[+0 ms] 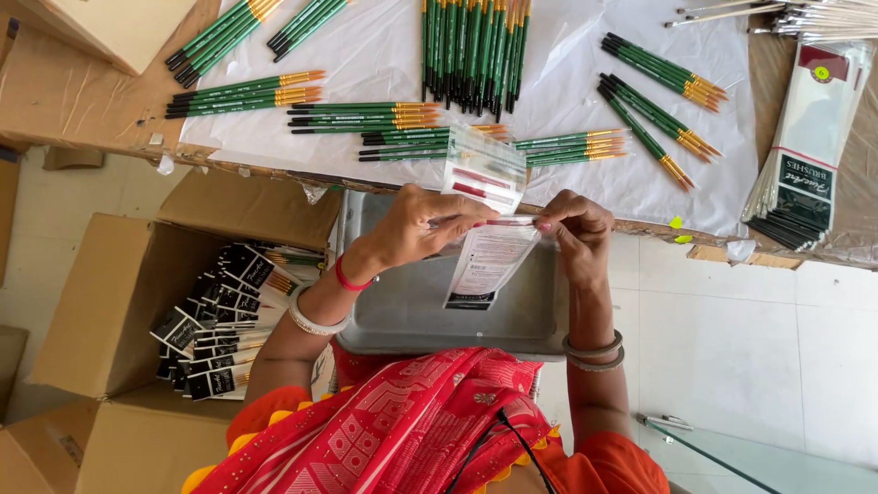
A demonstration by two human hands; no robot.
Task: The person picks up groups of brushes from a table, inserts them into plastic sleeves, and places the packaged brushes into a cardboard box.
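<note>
From the head view, the left hand (422, 222) and right hand (574, 226) each pinched shut on the top edge of a clear brush packet (489, 261), held between them. Its long axis ran away from the fingers toward the body, over a grey tray (384, 316). Green brushes (393, 117) lay just beyond both hands.
</note>
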